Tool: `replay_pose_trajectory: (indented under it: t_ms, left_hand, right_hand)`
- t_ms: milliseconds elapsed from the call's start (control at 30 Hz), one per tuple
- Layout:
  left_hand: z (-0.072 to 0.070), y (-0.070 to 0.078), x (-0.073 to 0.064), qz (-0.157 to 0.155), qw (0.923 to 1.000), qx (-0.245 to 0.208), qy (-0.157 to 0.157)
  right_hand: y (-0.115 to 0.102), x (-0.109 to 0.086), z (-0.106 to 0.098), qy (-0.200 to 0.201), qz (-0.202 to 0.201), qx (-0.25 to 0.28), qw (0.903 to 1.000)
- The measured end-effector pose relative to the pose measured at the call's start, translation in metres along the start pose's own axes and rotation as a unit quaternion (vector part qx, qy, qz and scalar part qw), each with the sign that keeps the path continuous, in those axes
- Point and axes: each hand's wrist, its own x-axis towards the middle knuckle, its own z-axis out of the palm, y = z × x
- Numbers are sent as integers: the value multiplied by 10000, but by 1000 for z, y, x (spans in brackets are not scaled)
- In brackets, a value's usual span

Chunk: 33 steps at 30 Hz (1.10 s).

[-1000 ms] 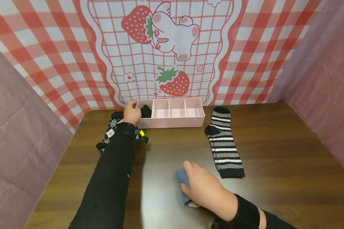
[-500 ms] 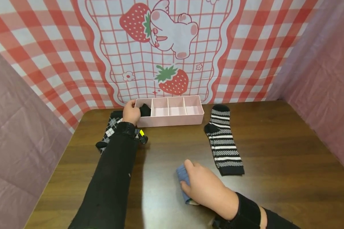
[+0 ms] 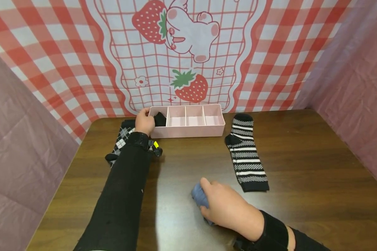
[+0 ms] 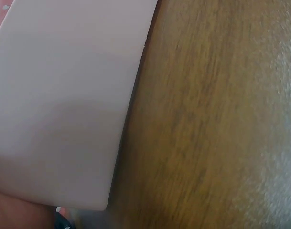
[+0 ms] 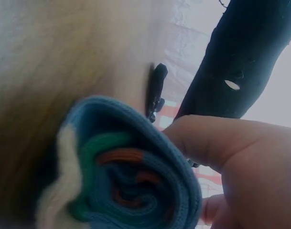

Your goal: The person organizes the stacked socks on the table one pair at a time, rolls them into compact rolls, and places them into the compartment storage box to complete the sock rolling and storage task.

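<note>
My left hand (image 3: 145,122) grips the left end of a pink divided box (image 3: 187,132) at the back of the table. A dark bundle (image 3: 160,119) fills the box's leftmost compartment. In the left wrist view the box's side wall (image 4: 73,95) stands close. Near the front, my right hand (image 3: 227,205) holds a rolled blue sock (image 3: 199,195), which it partly covers. The right wrist view shows the roll's coiled end (image 5: 131,167) with green, orange and cream bands.
A black-and-white striped sock (image 3: 246,153) lies flat to the right of the box. An argyle sock (image 3: 120,141) lies at the left, partly hidden by my left arm. A checked cloth (image 3: 279,62) hangs behind the wooden table (image 3: 301,157).
The blue sock has turned in my right hand and now shows a rounder edge. My left hand has stayed on the box.
</note>
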Motion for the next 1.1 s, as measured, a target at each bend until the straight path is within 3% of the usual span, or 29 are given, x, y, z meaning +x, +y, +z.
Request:
replay_pose_trajectory:
  t_ms: [233, 400, 667, 933, 1100]
  left_hand:
    - [1, 3, -5, -59, 9998, -108, -160]
    - [-2, 1, -6, -109, 9995, -267, -155]
    - [-4, 3, -10, -114, 9995, -157, -268]
    - [-3, 2, -9, -34, 9998, -150, -157]
    - [-3, -1, -6, -81, 9995, -200, -217]
  right_hand:
    - [3, 1, -6, 41, -181, 275, 9995]
    - [1, 17, -14, 60, -168, 131, 9998]
    - [-1, 66, -50, 450, 277, -434, 9977]
    - [-8, 120, -100, 847, 556, 190, 9947]
    - [-7, 152, -127, 1272, 946, 395, 9866]
